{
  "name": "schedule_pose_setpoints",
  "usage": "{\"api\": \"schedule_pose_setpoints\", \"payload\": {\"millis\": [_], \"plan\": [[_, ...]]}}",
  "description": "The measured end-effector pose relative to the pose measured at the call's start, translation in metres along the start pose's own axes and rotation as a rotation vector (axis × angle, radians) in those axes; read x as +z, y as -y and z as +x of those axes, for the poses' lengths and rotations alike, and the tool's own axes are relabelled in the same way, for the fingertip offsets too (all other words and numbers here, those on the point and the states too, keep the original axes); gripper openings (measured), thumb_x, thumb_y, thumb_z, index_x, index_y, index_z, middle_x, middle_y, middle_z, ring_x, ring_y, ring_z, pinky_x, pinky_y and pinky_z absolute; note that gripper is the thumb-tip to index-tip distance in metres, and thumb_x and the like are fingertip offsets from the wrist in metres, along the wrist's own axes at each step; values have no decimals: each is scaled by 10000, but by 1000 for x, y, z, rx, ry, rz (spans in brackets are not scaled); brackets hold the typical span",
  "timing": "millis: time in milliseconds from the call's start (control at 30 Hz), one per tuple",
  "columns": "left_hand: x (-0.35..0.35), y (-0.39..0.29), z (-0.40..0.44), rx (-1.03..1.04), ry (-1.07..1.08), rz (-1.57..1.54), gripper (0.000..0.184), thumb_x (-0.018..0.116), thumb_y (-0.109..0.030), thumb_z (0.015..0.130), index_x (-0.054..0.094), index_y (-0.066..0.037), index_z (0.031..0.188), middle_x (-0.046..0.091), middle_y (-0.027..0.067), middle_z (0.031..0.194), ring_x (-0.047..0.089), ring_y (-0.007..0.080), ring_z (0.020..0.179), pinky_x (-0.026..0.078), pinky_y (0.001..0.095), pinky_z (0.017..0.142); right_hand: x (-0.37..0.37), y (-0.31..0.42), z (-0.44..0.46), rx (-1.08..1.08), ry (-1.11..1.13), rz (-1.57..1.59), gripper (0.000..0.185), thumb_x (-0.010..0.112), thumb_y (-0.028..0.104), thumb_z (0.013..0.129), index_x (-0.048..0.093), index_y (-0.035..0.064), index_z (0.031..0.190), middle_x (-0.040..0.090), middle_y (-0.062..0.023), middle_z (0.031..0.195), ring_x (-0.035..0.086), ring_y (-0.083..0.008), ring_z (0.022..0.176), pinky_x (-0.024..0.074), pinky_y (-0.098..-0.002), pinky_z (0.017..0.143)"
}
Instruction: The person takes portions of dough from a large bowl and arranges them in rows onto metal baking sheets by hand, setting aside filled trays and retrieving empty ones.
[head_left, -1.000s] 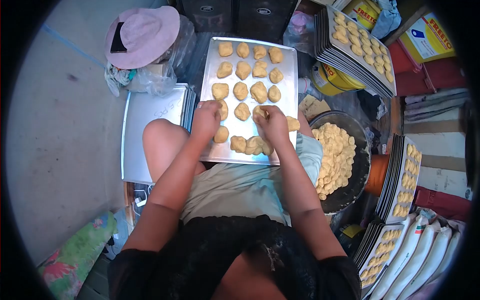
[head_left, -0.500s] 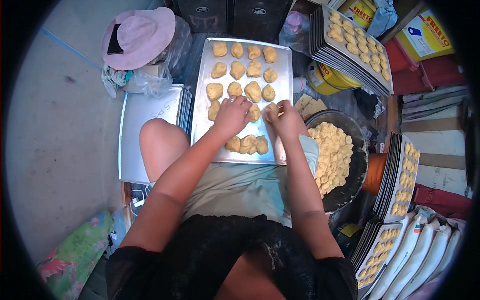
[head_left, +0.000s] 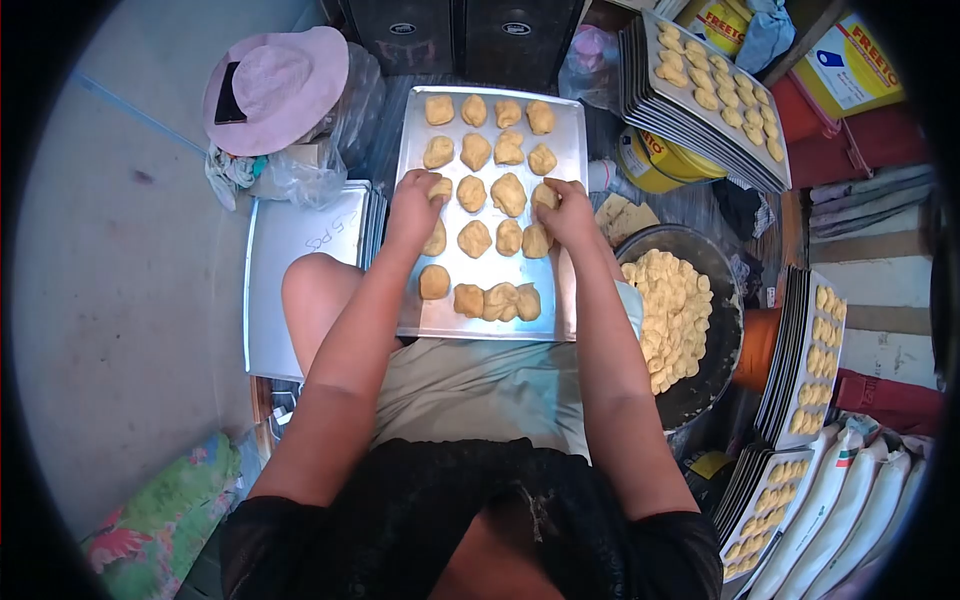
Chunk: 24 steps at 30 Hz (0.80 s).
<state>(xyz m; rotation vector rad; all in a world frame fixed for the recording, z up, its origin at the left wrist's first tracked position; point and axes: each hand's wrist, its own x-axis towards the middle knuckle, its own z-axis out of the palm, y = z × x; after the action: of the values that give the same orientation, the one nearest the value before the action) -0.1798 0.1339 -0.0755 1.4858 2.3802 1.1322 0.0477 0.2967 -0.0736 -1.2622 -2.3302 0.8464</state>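
Observation:
A metal baking tray [head_left: 420, 320] rests across my lap with rows of yellowish dough pieces on it. My left hand [head_left: 412, 212] is at the tray's left side, its thumb and fingers closed around a dough piece [head_left: 441, 188] in the third row. Across from it, my right hand [head_left: 570, 215] grips another dough piece [head_left: 544, 196] in the same row. Between the hands lie two more pieces, untouched. Near the front edge, several dough lumps [head_left: 500, 301] sit pressed together, and a single dough piece [head_left: 434, 282] is left of them.
A black basin [head_left: 722, 345] heaped with dough pieces [head_left: 668, 310] stands at my right. Stacked trays of dough [head_left: 700, 85] rest by a yellow bucket [head_left: 650, 165]. More trays [head_left: 815, 350] lean further right. At left are stacked bare trays [head_left: 285, 270] and a pink hat [head_left: 285, 80].
My left hand has moved from the middle of the fourth row to the left end of the third. My right hand has shifted up slightly, and a dough piece now sits at the fourth row's right end.

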Motion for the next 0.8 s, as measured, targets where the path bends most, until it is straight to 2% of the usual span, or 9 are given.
{"api": "schedule_pose_setpoints", "payload": {"millis": [67,167,300,400,600,633,733,767,800], "plan": [[1,0,-1,-1,-18,1,375,747,-106,757,682,-31,1118,604,189,1216,566,359,1125,455,438,979,-9,22,-10,-64,-105,-189,553,741,271,735,638,149,1264,632,-94,1088,534,-303,1143,413,-465,974],[-1,-12,-5,33,-76,147,352,738,-150,770,698,-71,1111,616,149,1220,545,316,1160,420,467,967,3,45,-9,-372,-204,-225,509,721,313,765,649,188,1254,639,-62,1054,532,-272,1095,365,-460,944],[-2,-37,1,146,-4,165,309,722,-240,800,709,-118,1084,639,78,1192,530,273,1169,354,457,943,23,64,-1,-334,-79,-437,386,702,345,798,700,200,1157,642,-40,1035,540,-248,1021,324,-455,905],[6,-42,8,236,218,263,268,704,-233,811,718,-137,1061,650,57,1151,525,263,1155,328,428,924,34,64,9,-202,-94,-459,311,695,341,807,718,185,1075,646,-56,1009,562,-245,985,324,-455,901],[4,-52,27,208,142,296,290,691,-220,822,702,-138,1100,608,66,1213,516,285,1156,325,437,954,18,64,22,-201,-171,-352,288,686,325,820,703,145,1045,641,-81,1031,587,-248,981,411,-434,811],[6,-52,33,192,109,292,305,694,-221,820,697,-139,1114,602,68,1225,515,289,1162,325,444,960,14,56,31,-183,-248,-282,357,722,301,798,680,131,1109,632,-105,1066,590,-278,1024,467,-429,823],[12,-53,57,228,48,242,334,691,-234,825,680,-140,1145,610,73,1228,508,293,1186,321,467,973,4,44,47,-94,-257,-241,425,738,203,771,651,112,1177,619,-133,1094,595,-320,1047,488,-428,903],[15,-53,62,251,64,259,334,691,-240,827,679,-139,1145,612,73,1230,507,292,1191,320,467,973,3,33,58,-44,-93,-148,417,719,117,752,663,93,1165,628,-158,1103,597,-360,1058,496,-419,937],[22,-53,68,275,78,277,334,691,-246,829,678,-138,1145,614,74,1231,505,291,1196,320,467,972,4,24,64,-101,-130,-116,408,711,101,749,669,89,1155,633,-165,1103,600,-362,1052,497,-420,934]]}}
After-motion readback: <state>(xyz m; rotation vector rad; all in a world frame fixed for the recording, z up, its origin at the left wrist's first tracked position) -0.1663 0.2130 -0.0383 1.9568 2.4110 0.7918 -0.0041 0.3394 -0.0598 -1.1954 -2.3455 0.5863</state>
